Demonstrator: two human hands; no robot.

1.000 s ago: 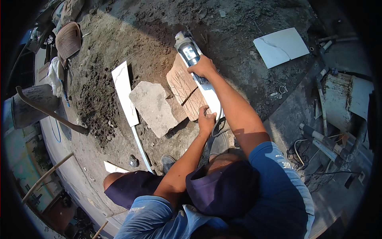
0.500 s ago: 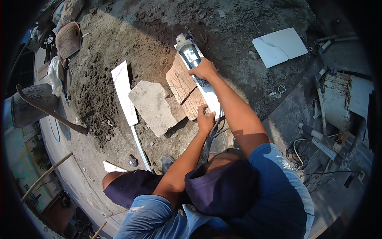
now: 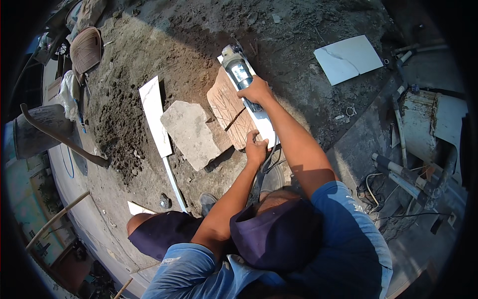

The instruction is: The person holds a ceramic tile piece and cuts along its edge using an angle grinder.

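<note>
My right hand (image 3: 256, 92) is closed round the body of a silver angle grinder (image 3: 238, 67), which rests along a long white tile strip (image 3: 263, 124) angled away from me. Beneath the strip and to its left lies a pinkish-brown slab (image 3: 223, 97) scored with grooves and a dark slot. My left hand (image 3: 256, 149) grips the near end of the strip, thumb at its edge and fingers bent over the brown slab. A pale stone slab (image 3: 186, 132) lies left of that. The grinder's head is at the far end of the strip; its cord runs down toward my feet.
A narrow white tile (image 3: 154, 112) and thin strip (image 3: 174, 184) lie at left. A white tile (image 3: 346, 60) is at upper right. Pipes (image 3: 401, 174) and rusty metal (image 3: 416, 122) crowd the right. A bucket (image 3: 42, 132), curved bar (image 3: 74, 144) and soil (image 3: 114, 114) are at left.
The grinder and my right hand have slid slightly back toward me along the white strip, by a small amount. My left hand has barely moved.
</note>
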